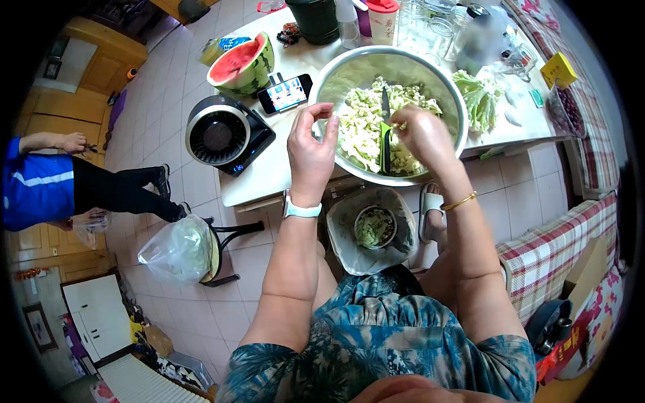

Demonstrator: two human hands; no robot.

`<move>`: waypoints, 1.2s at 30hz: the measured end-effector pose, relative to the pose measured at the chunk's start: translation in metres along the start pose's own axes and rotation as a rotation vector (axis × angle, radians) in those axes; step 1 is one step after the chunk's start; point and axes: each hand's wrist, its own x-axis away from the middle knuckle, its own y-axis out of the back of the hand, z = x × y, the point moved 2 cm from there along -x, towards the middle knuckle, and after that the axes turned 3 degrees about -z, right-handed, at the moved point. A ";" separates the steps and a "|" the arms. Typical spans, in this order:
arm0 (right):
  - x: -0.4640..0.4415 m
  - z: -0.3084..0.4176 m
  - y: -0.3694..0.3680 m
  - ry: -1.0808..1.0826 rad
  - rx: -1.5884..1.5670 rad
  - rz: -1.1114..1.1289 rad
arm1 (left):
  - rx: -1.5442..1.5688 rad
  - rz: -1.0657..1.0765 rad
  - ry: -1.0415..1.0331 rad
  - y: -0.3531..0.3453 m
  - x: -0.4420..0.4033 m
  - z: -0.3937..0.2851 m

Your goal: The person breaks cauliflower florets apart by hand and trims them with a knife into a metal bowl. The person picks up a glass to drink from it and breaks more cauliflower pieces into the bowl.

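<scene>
Left hand (312, 144): half-curled beside the bowl (449, 87), narrow gap between thumb and finger, nothing visible in it.
Vegetable pieces (359, 127): pale, heaped in the bowl on the desk (248, 185); the step looks like breaking them up by hand.
Knife (385, 106): lies on the pieces; the next move seems to call for avoiding its blade.
Right hand (424, 134): bunched, blurred over the bowl; I cannot tell whether it grips anything.

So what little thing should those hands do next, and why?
Maybe the right hand should lift the knife out by its green handle: it seems to lie on the pale pieces in the metal basin, close to that hand.
</scene>
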 end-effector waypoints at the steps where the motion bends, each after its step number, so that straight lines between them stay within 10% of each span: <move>1: 0.001 0.007 -0.012 0.017 -0.015 0.113 | 0.010 -0.040 -0.020 0.000 -0.001 -0.005; 13: 0.004 0.020 -0.063 0.064 0.251 0.363 | -0.080 0.055 0.067 0.014 0.005 -0.010; 23: -0.015 0.040 0.001 -0.104 -0.466 0.245 | -0.176 0.124 0.146 0.005 0.007 -0.013; 30: -0.006 0.052 0.000 0.006 -0.641 0.145 | 0.330 0.131 0.306 -0.018 0.010 -0.006; 36: -0.006 0.054 0.029 0.335 -0.191 -0.142 | -0.207 0.194 -0.270 -0.021 0.005 -0.020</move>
